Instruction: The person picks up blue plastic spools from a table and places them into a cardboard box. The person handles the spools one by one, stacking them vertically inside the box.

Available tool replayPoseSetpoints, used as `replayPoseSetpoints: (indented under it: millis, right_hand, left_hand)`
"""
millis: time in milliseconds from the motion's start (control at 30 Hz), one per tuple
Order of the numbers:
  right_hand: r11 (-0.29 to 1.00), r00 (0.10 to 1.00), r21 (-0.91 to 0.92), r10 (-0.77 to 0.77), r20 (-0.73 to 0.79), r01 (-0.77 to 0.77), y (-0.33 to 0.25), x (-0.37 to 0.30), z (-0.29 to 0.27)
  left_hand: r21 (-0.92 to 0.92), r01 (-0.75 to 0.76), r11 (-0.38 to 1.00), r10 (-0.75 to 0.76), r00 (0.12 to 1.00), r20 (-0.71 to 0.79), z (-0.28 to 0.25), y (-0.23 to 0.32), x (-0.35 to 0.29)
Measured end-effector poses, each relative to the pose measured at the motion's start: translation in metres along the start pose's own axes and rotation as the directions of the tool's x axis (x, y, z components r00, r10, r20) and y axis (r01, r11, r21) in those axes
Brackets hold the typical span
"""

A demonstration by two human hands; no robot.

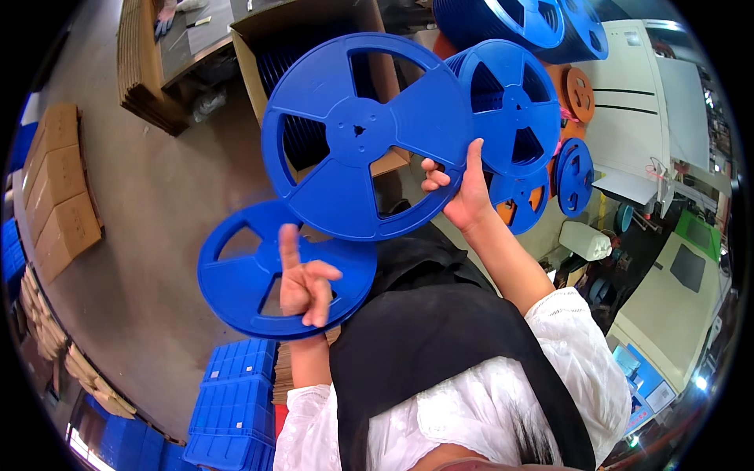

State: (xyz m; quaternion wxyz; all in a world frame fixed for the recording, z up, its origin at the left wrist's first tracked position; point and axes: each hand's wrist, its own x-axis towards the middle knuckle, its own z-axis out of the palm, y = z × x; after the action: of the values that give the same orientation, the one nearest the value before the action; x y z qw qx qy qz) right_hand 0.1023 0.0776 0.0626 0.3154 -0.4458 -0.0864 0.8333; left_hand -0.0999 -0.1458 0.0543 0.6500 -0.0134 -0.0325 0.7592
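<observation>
My right hand [469,192] grips a large blue plastic reel [345,196] by its right rim. Its thumb lies along the outer edge, and fingertips show through a cutout. Below and to the left is a second blue reel [236,294], partly covered by the first and seemingly more than one flange thick. My left hand [306,286] shows at a cutout of this lower reel, whose rim appears to cross my wrist. Its index finger points up and the others are loosely bent and apart, with nothing seen between them.
Behind the held reel stands an open cardboard box [253,74] with blue reels inside. Stacked blue reels [514,102] and orange reels [580,94] fill the upper right. Blue crates [236,400] sit at lower left, cartons [59,188] far left. A co-worker's gloved hand [165,20] is at a table.
</observation>
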Motion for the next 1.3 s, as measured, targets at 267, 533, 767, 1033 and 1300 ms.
replayPoseSetpoints:
  millis: [267,533,767,1033,1300]
  right_hand:
    - [0.999,0.998,0.039,0.033,0.053,-0.035,-0.005,0.007,0.007]
    - [0.999,0.996,-0.016,0.037,0.077,-0.036,-0.001,0.011,0.018]
    - [0.992,0.997,0.105,0.072,0.024,-0.074,-0.010,0.016,0.023]
    - [0.988,0.993,-0.144,-0.040,0.112,0.056,-0.003,0.004,0.055]
    - [0.141,0.501,-0.559,0.309,0.809,0.817,0.042,-0.061,0.155]
  left_hand:
    - [0.987,0.024,0.157,0.495,0.863,-0.099,0.010,0.012,0.012]
    - [0.959,0.026,-0.281,0.601,0.784,0.155,-0.002,0.025,0.022]
    - [0.971,0.101,-0.216,0.745,0.660,0.097,-0.008,0.034,0.025]
    - [0.789,0.232,-0.568,0.532,0.836,0.137,-0.001,0.037,0.063]
    - [0.590,-0.068,0.804,0.254,0.937,-0.238,-0.030,0.012,0.103]
